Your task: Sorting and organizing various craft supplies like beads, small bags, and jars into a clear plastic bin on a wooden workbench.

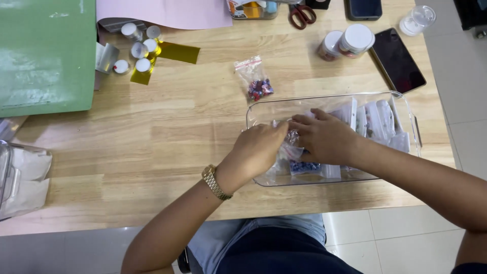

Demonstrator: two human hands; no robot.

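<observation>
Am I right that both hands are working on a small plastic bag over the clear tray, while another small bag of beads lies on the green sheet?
Not quite: the head view shows the small bag of beads lying on the bare wooden table, not on the green sheet. The left hand and right hand do work on a small plastic bag over the clear tray.

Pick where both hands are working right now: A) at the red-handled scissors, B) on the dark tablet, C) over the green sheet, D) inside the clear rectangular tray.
D: the left hand and right hand meet on a small clear zip bag inside the clear rectangular tray, which holds more little bags.
</observation>
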